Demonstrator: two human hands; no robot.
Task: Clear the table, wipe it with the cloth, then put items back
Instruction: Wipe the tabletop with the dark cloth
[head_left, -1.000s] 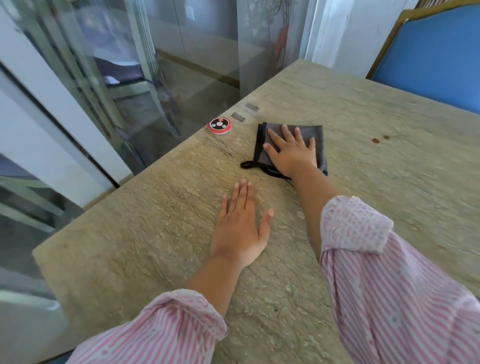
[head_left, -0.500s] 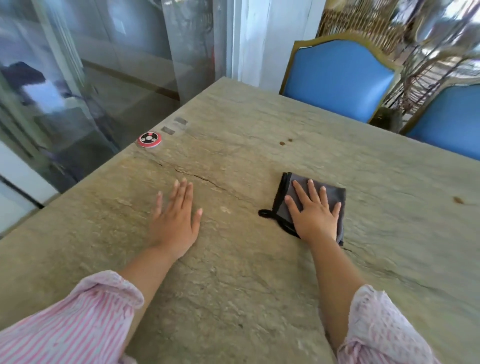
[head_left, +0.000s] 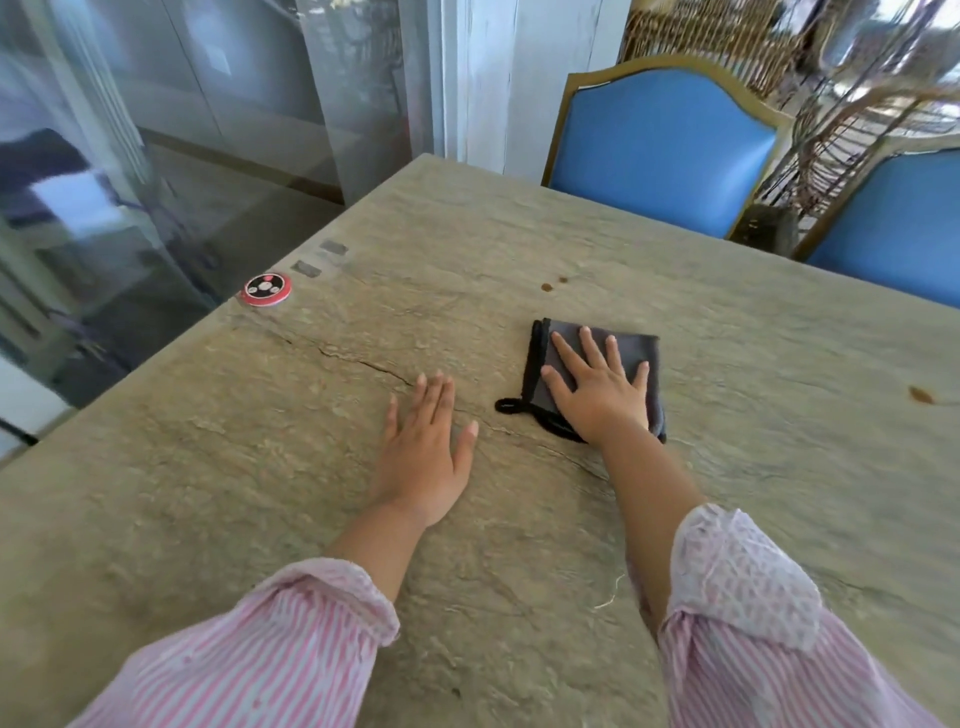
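A folded dark grey cloth (head_left: 631, 353) with a black loop lies on the rough stone table (head_left: 519, 545), near its middle. My right hand (head_left: 597, 387) presses flat on the cloth, fingers spread, palm covering its near half. My left hand (head_left: 423, 447) rests flat on the bare tabletop just left of the cloth, holding nothing. A small round red and black disc (head_left: 266, 289) sits at the table's left edge, well away from both hands.
Two blue chairs (head_left: 660, 140) (head_left: 893, 223) with gold frames stand at the far side. A glass wall (head_left: 156, 156) runs along the left edge. Small brown spots (head_left: 553, 283) (head_left: 920, 395) mark the tabletop beyond the cloth and at right.
My right hand has slid the cloth rightward, away from the red disc toward the table's middle. The left hand stays flat on the table. My view has turned right, showing the chairs.
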